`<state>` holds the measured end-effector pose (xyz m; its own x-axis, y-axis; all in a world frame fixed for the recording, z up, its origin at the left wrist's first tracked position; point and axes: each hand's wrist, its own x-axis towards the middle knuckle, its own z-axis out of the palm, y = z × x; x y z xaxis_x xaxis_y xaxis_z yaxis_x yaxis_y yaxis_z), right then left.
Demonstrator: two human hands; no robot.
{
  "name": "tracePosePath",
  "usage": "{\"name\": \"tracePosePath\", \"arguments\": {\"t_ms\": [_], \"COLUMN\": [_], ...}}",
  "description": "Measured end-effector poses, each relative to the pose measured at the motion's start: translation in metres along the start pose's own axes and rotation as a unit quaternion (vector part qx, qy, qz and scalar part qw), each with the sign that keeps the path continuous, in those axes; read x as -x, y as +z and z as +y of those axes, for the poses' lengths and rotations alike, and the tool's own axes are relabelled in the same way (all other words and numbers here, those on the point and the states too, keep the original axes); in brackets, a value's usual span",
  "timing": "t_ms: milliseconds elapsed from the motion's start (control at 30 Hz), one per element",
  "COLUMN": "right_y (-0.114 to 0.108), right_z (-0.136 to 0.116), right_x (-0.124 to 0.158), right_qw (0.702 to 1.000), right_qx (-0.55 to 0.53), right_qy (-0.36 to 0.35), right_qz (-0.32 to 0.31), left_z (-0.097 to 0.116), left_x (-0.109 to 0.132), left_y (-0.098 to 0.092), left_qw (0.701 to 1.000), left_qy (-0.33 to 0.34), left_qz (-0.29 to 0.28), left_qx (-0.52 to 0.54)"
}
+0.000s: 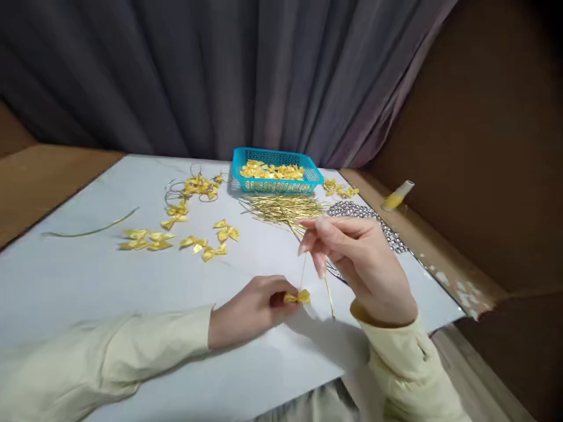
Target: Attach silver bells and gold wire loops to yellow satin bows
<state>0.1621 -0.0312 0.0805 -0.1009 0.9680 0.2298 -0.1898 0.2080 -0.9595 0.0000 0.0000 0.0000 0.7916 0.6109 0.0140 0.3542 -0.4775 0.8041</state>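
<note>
My left hand [259, 302] is closed near the front of the table, pinching a small yellow satin bow [303, 297] between thumb and fingertips. Higher and to the right, my right hand [358, 258] is raised with thumb and index finger pressed together. A gold twist tie [329, 296] passes through its fingers, with one end hanging below them. Between the bow and my right hand runs a thin, pale strand [303, 272], nearly upright. Where that strand ends among the right fingers is hidden.
Behind the hands lie a pile of gold twist ties [281, 208] and many small silver beads [352, 210]. A blue basket [281, 186] holds yellow bows. Several bows [149, 239] and looped cords [173, 190] lie left. A tube with yellow contents [398, 196] stands right.
</note>
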Motion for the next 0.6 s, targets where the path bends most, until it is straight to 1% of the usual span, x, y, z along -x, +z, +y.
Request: {"name": "tracePosePath", "arguments": {"t_ms": [133,267,467,600], "right_y": [-0.007,-0.011,-0.018,-0.024], "right_z": [-0.001,-0.003,-0.002,0.000], "right_x": [0.002,0.004,0.005,0.005], "right_qw": [0.999,0.998,0.994,0.990], "right_qx": [0.009,0.026,0.058,0.099], "right_qy": [-0.020,-0.039,-0.049,-0.054], "right_qz": [0.023,0.049,0.080,0.086], "left_z": [-0.002,0.000,0.001,-0.002], "left_x": [-0.003,-0.003,-0.002,-0.003], "left_y": [0.002,0.001,-0.006,-0.009], "left_qw": [1.000,0.999,0.993,0.979], "left_qy": [0.015,-0.004,-0.049,-0.071], "left_qz": [-0.015,-0.036,-0.072,-0.105], "left_qx": [-0.001,0.013,0.081,0.159]}}
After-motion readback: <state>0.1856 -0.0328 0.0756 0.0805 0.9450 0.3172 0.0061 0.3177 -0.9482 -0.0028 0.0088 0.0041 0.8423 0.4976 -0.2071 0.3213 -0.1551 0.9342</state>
